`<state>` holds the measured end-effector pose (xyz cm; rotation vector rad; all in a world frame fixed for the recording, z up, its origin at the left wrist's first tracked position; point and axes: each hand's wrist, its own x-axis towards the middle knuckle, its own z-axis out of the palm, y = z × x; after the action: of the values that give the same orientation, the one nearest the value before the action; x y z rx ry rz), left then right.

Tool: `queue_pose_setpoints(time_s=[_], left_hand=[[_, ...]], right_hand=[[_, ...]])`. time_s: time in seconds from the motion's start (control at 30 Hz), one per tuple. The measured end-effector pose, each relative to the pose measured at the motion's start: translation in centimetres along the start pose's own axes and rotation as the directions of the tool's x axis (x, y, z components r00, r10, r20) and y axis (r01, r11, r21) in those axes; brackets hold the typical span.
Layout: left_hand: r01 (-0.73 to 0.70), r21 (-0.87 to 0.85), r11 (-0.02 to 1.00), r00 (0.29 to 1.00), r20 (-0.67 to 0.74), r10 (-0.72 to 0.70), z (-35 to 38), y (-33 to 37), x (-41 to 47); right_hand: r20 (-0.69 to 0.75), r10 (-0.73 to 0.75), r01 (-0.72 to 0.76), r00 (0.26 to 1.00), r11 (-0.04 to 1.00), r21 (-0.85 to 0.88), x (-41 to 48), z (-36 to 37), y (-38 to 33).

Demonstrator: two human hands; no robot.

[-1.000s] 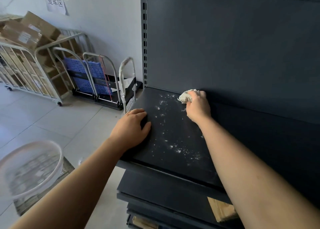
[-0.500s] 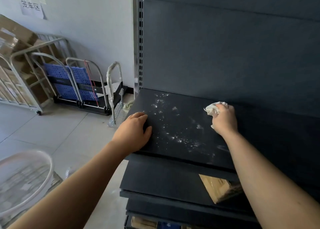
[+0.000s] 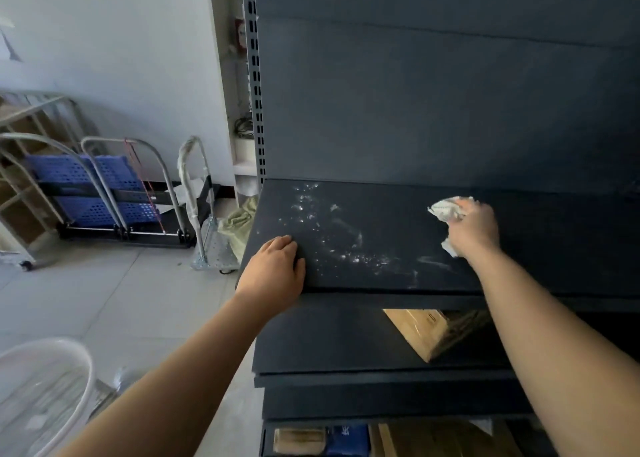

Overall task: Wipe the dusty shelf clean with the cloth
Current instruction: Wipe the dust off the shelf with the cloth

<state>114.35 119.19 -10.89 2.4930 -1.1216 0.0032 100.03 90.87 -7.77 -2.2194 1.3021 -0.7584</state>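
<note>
A dark shelf (image 3: 388,214) juts out from a dark back panel, with white dust (image 3: 332,238) scattered over its left and middle part. My right hand (image 3: 472,230) grips a crumpled white cloth (image 3: 445,209) and presses it on the shelf, right of the dust. Faint wipe streaks lie just left of that wrist. My left hand (image 3: 273,269) rests flat on the shelf's front left corner, fingers relaxed.
Lower dark shelves (image 3: 346,346) hold a cardboard box (image 3: 426,332). Left of the unit stand folded metal trolleys (image 3: 114,193) with blue crates against a white wall. A pale sack (image 3: 239,224) lies by the shelf's left edge. A clear plastic bucket (image 3: 45,387) stands at bottom left.
My right hand has dragged the cloth from the shelf's back left across to the right, leaving smeared streaks. The left hand has stayed on the front corner.
</note>
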Motion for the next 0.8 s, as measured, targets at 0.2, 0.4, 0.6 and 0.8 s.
queue_pose_setpoints(time_s=[0.2,0.4,0.6,0.8], left_hand=[[0.004,-0.024,1.000,1.000,0.004,-0.004,0.4,-0.2,0.0],[-0.011,-0.039,0.999,1.000,0.004,0.011,0.4,-0.3,-0.2],[-0.008,-0.053,0.999,1.000,-0.006,0.008,0.5,-0.3,-0.1],[0.041,-0.045,0.998,0.999,-0.009,-0.041,0.4,0.2,-0.2]], right_hand=[[0.015,0.028,-0.026,1.000,0.996,-0.088,-5.6,2.3,0.1],[0.145,-0.211,0.196,0.967,0.975,0.108,-10.8,6.6,-6.7],[-0.019,-0.074,0.076,0.997,0.983,0.165,-7.1,2.4,-4.1],[0.132,-0.248,0.239,0.960,0.968,0.079,-9.4,5.5,-4.6]])
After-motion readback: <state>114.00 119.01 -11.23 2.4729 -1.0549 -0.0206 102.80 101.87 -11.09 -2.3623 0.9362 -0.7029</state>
